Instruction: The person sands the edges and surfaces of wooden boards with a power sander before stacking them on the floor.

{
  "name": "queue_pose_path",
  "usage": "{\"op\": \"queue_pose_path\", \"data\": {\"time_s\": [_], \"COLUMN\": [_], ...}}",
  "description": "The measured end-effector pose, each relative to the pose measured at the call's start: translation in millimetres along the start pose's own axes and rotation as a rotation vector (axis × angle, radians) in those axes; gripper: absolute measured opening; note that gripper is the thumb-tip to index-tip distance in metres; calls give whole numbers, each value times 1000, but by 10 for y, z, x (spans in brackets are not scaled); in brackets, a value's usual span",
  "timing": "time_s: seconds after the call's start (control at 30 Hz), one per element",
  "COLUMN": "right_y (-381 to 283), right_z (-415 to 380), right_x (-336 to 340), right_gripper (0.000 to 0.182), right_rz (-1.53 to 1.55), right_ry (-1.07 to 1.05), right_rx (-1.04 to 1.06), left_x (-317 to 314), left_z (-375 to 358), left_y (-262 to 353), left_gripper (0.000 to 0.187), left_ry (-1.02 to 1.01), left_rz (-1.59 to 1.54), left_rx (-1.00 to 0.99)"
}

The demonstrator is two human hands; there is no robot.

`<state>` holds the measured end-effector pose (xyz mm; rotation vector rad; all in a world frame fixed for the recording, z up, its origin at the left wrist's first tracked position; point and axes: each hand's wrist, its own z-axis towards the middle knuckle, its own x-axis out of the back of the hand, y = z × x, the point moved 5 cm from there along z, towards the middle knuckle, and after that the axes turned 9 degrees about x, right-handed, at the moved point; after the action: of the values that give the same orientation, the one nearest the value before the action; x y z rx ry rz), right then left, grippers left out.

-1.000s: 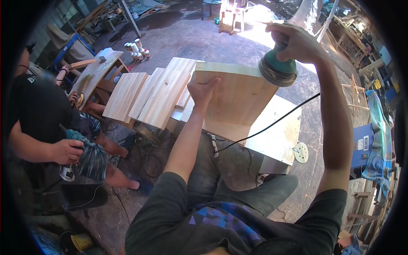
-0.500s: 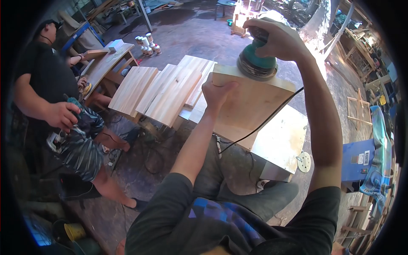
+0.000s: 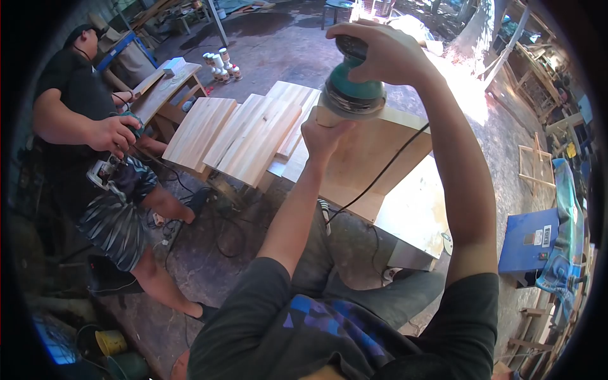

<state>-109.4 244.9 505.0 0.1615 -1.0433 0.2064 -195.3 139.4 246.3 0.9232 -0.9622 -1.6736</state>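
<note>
The right hand (image 3: 380, 54) is wrapped from above around a green orbital sander (image 3: 350, 92), whose disc sits on the top left corner of a wooden board (image 3: 373, 161) stood on edge, while the left hand (image 3: 323, 136) grips that board's upper left edge with the fingers curled over it just under the sander. The sander's black cord (image 3: 386, 171) hangs down across the board's face. To the left lie stacked wooden panels (image 3: 244, 139), and beyond them a co-worker's hand (image 3: 114, 133) holds a power tool (image 3: 107, 170).
</note>
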Motion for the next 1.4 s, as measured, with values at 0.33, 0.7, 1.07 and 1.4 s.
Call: {"op": "queue_pose_path", "data": {"time_s": [0.33, 0.7, 1.07, 1.4], "right_y": [495, 152, -224, -265], "right_z": [-617, -83, 542, 586], "right_x": [321, 79, -238, -256], "right_gripper": [75, 75, 80, 81], "right_rz": [-50, -51, -64, -94], "right_ry": [-35, -28, -76, -64], "right_rx": [-160, -78, -73, -75], "left_x": [-6, -48, 16, 16], "left_z": [-27, 50, 17, -10], "left_y": [5, 3, 155, 215], "left_gripper": [42, 59, 81, 87], "left_ry": [-25, -33, -53, -29], "left_rz": [37, -6, 56, 77], "left_rx": [61, 139, 23, -12]}}
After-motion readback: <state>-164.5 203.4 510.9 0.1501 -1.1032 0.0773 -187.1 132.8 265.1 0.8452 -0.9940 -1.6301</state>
